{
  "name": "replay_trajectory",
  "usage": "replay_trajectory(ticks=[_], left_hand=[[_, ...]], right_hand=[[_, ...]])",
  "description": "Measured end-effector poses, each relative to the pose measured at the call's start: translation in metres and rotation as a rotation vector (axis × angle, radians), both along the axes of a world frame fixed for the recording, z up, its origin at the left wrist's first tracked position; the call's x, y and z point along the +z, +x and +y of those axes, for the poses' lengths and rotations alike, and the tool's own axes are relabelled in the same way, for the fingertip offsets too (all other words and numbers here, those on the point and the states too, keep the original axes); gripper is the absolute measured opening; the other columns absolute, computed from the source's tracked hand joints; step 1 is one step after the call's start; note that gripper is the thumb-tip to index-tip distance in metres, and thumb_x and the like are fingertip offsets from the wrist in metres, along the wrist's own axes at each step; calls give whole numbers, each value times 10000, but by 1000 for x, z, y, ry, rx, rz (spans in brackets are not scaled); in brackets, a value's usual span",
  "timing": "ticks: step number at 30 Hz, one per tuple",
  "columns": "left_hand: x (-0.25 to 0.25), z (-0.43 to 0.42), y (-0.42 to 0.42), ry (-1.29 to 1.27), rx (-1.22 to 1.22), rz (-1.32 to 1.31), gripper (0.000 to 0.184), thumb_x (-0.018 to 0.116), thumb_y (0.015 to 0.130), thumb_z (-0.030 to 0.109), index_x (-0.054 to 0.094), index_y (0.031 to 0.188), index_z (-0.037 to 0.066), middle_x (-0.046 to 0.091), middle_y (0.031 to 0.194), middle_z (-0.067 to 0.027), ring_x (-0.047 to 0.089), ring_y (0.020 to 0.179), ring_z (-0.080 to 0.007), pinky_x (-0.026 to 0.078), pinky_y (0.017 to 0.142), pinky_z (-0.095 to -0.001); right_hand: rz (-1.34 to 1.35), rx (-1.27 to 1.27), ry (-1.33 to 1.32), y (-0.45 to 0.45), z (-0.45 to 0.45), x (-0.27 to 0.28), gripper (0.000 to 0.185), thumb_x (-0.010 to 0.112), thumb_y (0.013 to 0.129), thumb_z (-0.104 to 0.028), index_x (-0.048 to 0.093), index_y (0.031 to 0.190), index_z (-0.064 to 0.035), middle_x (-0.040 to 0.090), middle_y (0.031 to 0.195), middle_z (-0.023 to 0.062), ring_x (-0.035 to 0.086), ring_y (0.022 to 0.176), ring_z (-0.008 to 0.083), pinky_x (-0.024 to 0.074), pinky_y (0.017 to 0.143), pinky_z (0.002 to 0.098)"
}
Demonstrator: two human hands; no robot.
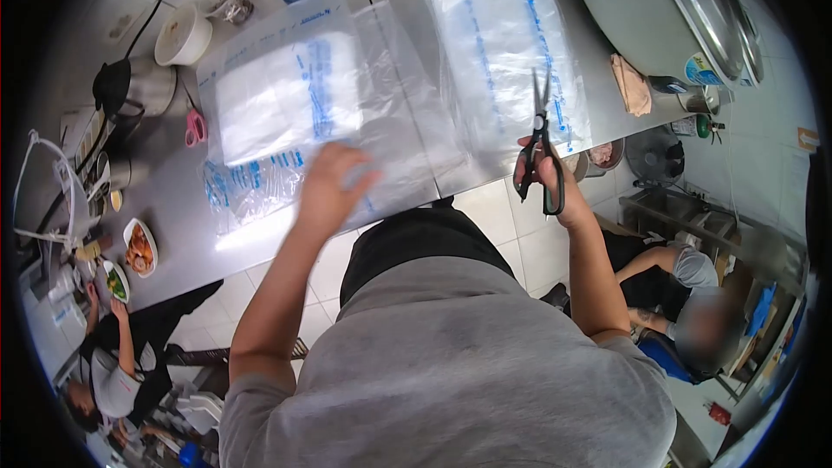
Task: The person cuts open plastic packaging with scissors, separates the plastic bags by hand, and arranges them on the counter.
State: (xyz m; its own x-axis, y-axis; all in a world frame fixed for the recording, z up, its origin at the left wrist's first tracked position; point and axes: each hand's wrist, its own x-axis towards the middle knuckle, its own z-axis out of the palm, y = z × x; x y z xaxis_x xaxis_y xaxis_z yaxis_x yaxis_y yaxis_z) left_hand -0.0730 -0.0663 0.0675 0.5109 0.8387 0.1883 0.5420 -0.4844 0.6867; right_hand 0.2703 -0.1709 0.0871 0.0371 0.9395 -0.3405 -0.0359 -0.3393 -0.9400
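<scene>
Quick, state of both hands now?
Left hand: open, nothing visibly held, by the clear plastic.
Right hand: closed on the black scissors, blades slightly parted.

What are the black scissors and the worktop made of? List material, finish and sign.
Scissors: thin, grey, faintly shiny blades suggest metal; dull black handles, probably plastic.
Worktop: smooth metal, likely stainless steel, from its grey sheen and bright glare.

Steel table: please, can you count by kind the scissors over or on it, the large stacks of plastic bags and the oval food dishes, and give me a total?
Scissors: 2 (black pair, pink-handled pair)
Large bag stacks: 2 (left stack, right stack)
Oval food dishes: 2 (orange-food dish, green-food dish)
Total: 6
</scene>
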Motion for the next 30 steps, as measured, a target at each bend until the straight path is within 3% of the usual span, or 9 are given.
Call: replay_trajectory(ticks=[2, 8, 13, 24, 30], left_hand=[[-23, -11, 52, -12, -190, -45, 265, 768, 749, 215, 644, 927, 62, 603, 909, -100, 570, 907, -291, 458, 815, -376], [-85, -21, 92, -38, -99, 98, 226, 732, 750, 170, 646, 933, 69, 596, 854, -87, 556, 887, -299, 447, 803, -408], [-67, -26, 107, -30, -15, 119, 113, 718, 756, 142, 658, 809, 63, 600, 829, -82, 557, 866, -300, 448, 786, -398], [-43, -20, 114, -109, 72, 99, 104, 700, 777, 132, 700, 813, 34, 639, 753, -101, 578, 779, -290, 463, 699, -372], [-30, -31, 114, 62, 85, 225, 92, 687, 790, 163, 702, 814, 76, 634, 789, -58, 577, 811, -261, 425, 737, -381]], right_hand=[[55, 119, -51, 4, -4, 0, 678, 565, 869, -592, 464, 1255, -44, 525, 829, 15, 512, 737, 113, 427, 678, 258], [72, 483, -252, 24, -27, 1, 744, 564, 831, -652, 473, 1242, -38, 524, 807, 5, 507, 732, 99, 418, 672, 244], [57, 621, -362, 38, -38, -23, 704, 541, 856, -639, 490, 1236, -49, 539, 781, 8, 527, 730, 111, 432, 657, 256], [241, 707, -371, 23, -37, -34, 709, 467, 867, -680, 483, 1268, -96, 561, 825, 30, 552, 768, 127, 428, 710, 257], [387, 524, -303, 14, -31, -46, 775, 417, 863, -717, 506, 1197, -24, 591, 777, 31, 563, 681, 120, 427, 614, 233]])
